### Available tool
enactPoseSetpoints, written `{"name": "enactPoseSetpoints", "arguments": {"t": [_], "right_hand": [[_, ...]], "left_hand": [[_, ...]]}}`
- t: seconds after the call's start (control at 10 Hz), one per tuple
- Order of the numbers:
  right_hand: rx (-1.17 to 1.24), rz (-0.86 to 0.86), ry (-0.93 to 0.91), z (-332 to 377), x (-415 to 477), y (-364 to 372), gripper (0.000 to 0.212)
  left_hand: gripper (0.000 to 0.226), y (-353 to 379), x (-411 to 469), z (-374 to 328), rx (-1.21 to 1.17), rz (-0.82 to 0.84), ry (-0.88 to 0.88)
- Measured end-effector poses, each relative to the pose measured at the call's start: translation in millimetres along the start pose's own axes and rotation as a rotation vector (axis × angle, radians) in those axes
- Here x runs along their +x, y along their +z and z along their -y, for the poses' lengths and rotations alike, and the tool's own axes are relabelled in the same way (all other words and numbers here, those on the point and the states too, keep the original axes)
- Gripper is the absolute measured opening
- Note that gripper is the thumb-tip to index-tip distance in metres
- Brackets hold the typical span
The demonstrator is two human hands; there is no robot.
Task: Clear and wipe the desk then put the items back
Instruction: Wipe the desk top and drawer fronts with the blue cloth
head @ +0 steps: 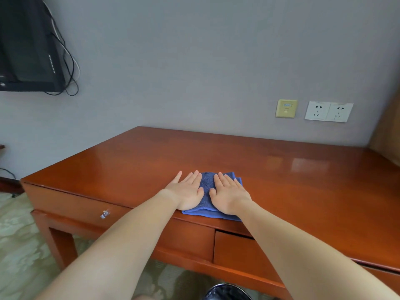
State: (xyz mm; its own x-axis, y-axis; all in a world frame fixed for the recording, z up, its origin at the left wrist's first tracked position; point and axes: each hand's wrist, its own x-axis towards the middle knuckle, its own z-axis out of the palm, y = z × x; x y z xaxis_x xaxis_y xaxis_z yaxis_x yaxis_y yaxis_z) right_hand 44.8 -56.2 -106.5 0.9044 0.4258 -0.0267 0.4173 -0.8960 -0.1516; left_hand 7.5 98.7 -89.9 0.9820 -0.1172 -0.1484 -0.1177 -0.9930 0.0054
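A folded blue cloth (206,185) lies flat on the glossy red-brown wooden desk (292,182), near its front edge. My left hand (187,191) presses on the cloth's left part with straight, spread fingers, some of them on the bare wood. My right hand (229,194) lies flat on the cloth's right part, fingers straight. Both palms face down, side by side, thumbs almost touching. The cloth's middle strip shows between the hands.
A drawer with a metal knob (105,213) sits under the desk's left front. Wall sockets (328,111) are mounted behind the desk at the right. A black screen (28,44) with cables hangs at the upper left. A dark bin (228,292) stands below.
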Motion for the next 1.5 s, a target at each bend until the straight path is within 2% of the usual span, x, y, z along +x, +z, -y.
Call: {"name": "enactPoseSetpoints", "arguments": {"t": [0.5, 1.1, 1.3, 1.5], "right_hand": [[-0.006, -0.008, 0.034, -37, 139, -13, 0.06], [-0.035, -0.013, 0.073, -107, 348, -30, 0.061], [-0.047, -0.035, 0.072, -117, 399, -34, 0.061], [-0.045, -0.036, 0.072, -119, 413, -35, 0.06]], "left_hand": [[0.058, -22, 145, 42, -0.012, -0.028, 0.037], [0.057, -58, 357, 90, 0.018, -0.033, 0.041], [0.056, -64, 404, 105, 0.032, -0.046, 0.023], [0.056, -65, 417, 110, 0.032, -0.053, 0.014]]}}
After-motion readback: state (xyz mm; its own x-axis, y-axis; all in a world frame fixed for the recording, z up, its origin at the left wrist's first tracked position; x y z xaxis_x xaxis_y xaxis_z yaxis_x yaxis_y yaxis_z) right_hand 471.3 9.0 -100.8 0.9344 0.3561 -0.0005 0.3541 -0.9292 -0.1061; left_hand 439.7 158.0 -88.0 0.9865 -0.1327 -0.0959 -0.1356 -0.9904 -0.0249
